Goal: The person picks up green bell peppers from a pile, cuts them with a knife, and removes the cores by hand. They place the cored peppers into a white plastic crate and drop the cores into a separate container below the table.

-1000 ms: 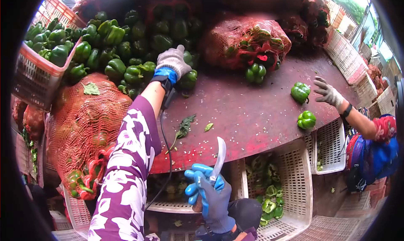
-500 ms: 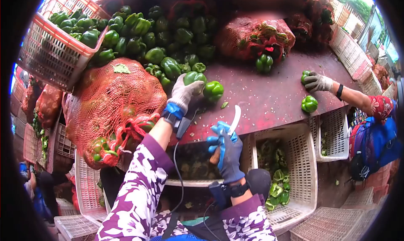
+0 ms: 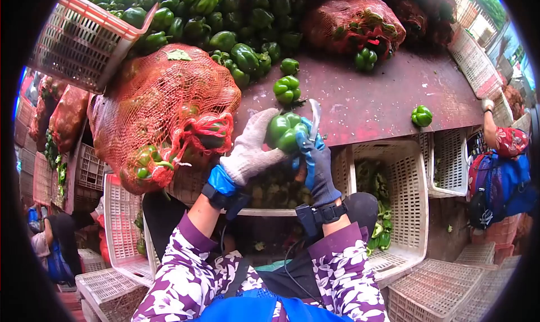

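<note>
My left hand (image 3: 254, 147), in a pale knit glove, is closed around a green bell pepper (image 3: 285, 132). Opposite it, my right hand (image 3: 316, 164), in a grey and blue glove, grips a knife (image 3: 315, 119). Its pale curved blade points upward beside the pepper, and the blue fingertips touch the pepper's right side. Most of the handle is hidden by my fingers. Just beyond, another bell pepper (image 3: 287, 89) stands on the dark red tabletop (image 3: 360, 111), with a smaller one (image 3: 289, 66) behind it.
At left a full red mesh sack (image 3: 163, 97) leans by a crate (image 3: 84, 38) of peppers. A heap of peppers (image 3: 242, 18) lies behind. Below the table edge, a white crate (image 3: 413, 209) holds pepper pieces. A co-worker's arm (image 3: 490, 125) is at far right.
My left hand has lifted a pepper off the table and brought it toward me. My right hand has risen with the knife to meet it. The co-worker's hand has moved away rightward.
</note>
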`<act>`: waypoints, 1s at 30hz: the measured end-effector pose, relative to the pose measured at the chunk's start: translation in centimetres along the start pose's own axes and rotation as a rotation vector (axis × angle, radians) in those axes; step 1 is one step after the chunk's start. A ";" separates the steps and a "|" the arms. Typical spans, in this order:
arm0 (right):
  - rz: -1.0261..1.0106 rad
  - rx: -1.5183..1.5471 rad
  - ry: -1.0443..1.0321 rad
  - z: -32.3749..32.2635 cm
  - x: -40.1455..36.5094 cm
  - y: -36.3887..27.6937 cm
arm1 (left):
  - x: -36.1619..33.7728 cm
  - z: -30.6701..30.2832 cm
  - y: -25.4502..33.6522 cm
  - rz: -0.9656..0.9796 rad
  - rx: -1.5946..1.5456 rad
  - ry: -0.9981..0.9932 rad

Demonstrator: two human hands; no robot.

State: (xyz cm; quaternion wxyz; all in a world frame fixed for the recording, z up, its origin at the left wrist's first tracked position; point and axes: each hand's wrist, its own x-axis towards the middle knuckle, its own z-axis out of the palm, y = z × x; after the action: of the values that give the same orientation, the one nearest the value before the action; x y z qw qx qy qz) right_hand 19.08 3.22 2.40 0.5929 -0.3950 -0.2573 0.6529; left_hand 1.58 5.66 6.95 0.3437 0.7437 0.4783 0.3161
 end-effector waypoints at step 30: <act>0.117 -1.025 -0.018 0.9 -0.2 2.3 | -1.4 2.3 -5.1 0.102 0.317 0.229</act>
State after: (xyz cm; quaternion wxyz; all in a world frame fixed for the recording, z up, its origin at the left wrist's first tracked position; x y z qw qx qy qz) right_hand 17.05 2.74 1.06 0.2834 -0.6429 -0.5268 0.4785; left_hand 0.45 5.41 1.29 0.1491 0.7710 0.5197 0.3366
